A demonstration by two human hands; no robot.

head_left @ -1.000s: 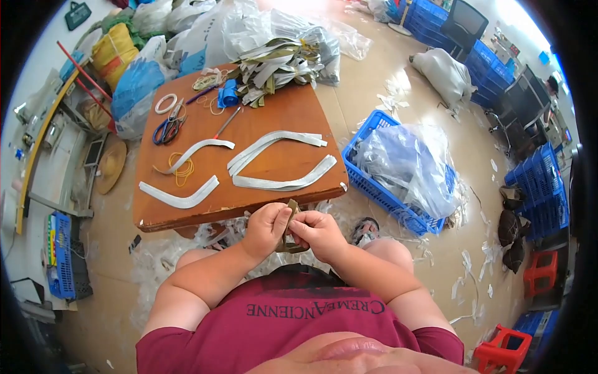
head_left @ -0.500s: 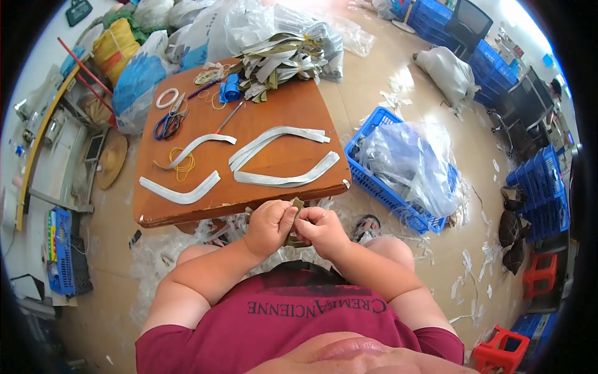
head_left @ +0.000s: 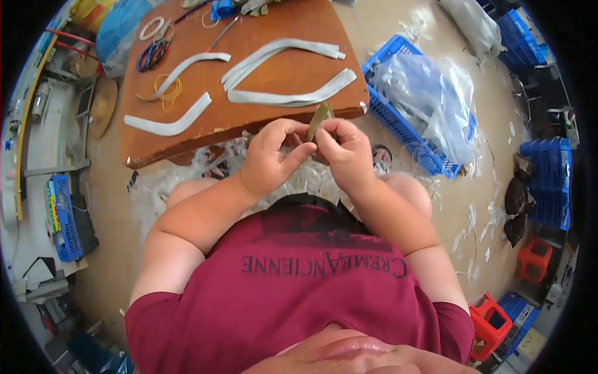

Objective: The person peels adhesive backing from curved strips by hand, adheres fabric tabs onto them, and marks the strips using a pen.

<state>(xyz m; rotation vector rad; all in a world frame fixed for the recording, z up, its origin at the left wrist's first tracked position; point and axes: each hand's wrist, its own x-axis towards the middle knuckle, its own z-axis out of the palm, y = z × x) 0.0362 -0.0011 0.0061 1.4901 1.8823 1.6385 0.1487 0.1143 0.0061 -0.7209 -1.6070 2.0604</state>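
A folded olive-green strip (head_left: 321,118), which looks like fabric, is held upright in front of my body at the table's near edge. My right hand (head_left: 344,153) pinches it between thumb and curled fingers. On its other side, my left hand (head_left: 277,156) has its fingers curled around the strip's lower part, with the thumb lifted a little away; that lower part is mostly hidden. Beyond the hands, pale grey curved strips lie on the wooden table (head_left: 187,140): a near-left strip (head_left: 171,126), a thinner strip (head_left: 187,68) and a stacked pair (head_left: 293,96) at right.
Scissors (head_left: 152,56), a white tape ring (head_left: 151,28), yellow elastic bands (head_left: 171,93) and a red-handled tool (head_left: 223,35) lie farther back. A blue crate (head_left: 398,134) holding clear plastic bags stands right of the table. Plastic scraps cover the floor around my feet.
The view has tilted down, so the table sits higher in the picture. My hands have loosened from close together, my left thumb has lifted, and more of the olive strip shows.
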